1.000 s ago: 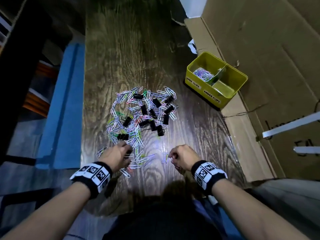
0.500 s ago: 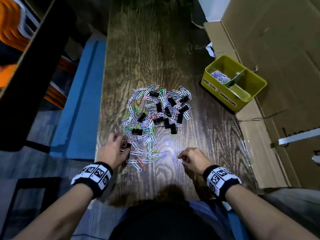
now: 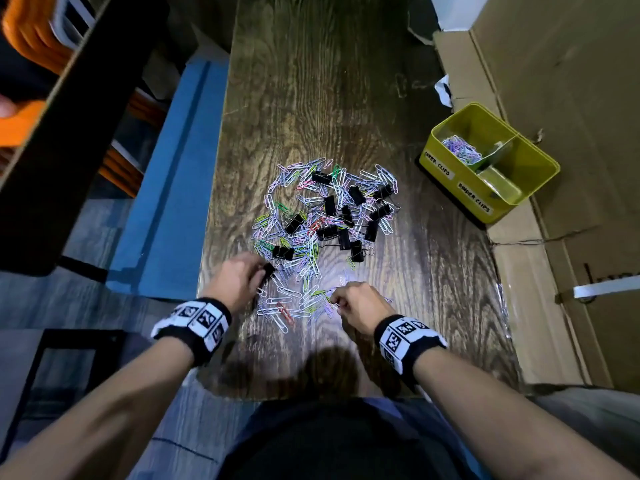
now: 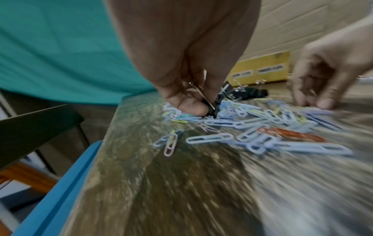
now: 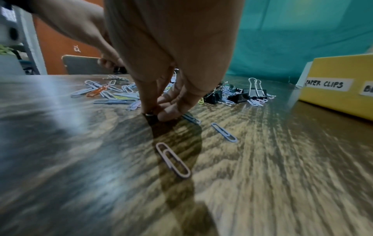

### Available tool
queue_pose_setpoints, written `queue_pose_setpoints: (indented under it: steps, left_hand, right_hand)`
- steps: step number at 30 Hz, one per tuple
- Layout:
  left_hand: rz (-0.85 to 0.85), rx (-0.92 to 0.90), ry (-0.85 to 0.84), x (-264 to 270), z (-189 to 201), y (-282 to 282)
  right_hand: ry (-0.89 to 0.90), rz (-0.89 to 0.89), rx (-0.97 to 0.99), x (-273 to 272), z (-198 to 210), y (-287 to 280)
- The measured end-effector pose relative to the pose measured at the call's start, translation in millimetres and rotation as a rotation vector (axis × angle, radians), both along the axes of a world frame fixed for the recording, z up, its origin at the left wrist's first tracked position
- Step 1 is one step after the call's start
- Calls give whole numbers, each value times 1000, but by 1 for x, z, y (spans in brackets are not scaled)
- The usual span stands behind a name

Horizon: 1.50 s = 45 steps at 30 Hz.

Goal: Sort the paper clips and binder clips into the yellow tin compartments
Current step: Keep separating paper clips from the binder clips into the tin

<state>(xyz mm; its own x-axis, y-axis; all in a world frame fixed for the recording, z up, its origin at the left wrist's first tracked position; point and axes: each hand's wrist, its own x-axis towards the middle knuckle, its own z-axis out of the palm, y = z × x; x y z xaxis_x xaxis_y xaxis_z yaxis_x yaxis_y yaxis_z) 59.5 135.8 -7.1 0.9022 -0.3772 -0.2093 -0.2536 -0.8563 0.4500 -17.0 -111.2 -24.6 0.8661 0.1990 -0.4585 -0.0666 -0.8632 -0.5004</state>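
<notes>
A mixed pile of coloured paper clips and black binder clips [image 3: 325, 220] lies mid-table. My left hand [image 3: 265, 271] is at the pile's near-left edge and pinches a black binder clip [image 4: 212, 107] between thumb and fingers, still low on the table. My right hand [image 3: 334, 301] is at the pile's near-right edge. Its fingertips [image 5: 167, 114] are bunched on the wood, pinching a paper clip. The yellow tin [image 3: 446, 188] stands far right; its "paper clips" side holds a heap of paper clips [image 3: 462, 152], and the "binder clips" side shows its shiny floor.
Flattened cardboard [image 3: 554, 81] runs along the table's right side behind the tin. A blue board [image 3: 166, 202] lines the left edge, with a dark shelf [image 3: 69, 133] beyond it. Loose paper clips [image 5: 173, 159] lie on the wood near my right hand.
My left hand has gone forward from the loose paper clips to the pile's near-left edge and taken hold of a binder clip. My right hand has shifted slightly left towards the loose clips.
</notes>
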Motion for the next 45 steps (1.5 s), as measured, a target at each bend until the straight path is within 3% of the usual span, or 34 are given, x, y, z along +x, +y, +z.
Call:
queue_pose_setpoints:
  steps: [3, 7, 11, 15, 17, 20, 24, 28, 31, 34, 40, 42, 45]
  left_hand:
    - [125, 16, 7, 29, 3, 3]
    - [56, 102, 57, 54, 7, 5]
    - [167, 180, -23, 39, 12, 14]
    - [232, 251, 292, -13, -10, 14]
    - [226, 239, 358, -34, -16, -2]
    - [177, 178, 356, -56, -12, -40]
    - [35, 8, 400, -58, -16, -68]
    - [-92, -14, 377, -46, -7, -61]
    - [-139, 103, 408, -51, -7, -44]
    - [-201, 123, 434, -67, -11, -53]
    - [-151, 70, 398, -57, -4, -100]
    - [-207, 132, 314, -50, 1, -103]
    - [-276, 263, 234, -45, 9, -108]
  right_hand:
    - [-30, 34, 0, 4, 2, 6]
    - [-85, -59, 16, 10, 15, -7]
    - [1, -121, -178, 3, 20, -38]
    - [62, -97, -245, -11, 16, -36]
    - [26, -127, -214, -14, 12, -25]
    - [18, -167, -120, -16, 8, -15]
    - [107, -92, 10, -12, 14, -26]
    - [238, -105, -89, -19, 18, -57]
    - [380, -86, -166, -31, 16, -66]
    - [307, -100, -125, -31, 8, -49]
    - [70, -207, -8, -24, 11, -22]
    - [-8, -236, -43, -28, 13, -19]
    - [39, -177, -166, -32, 13, -8]
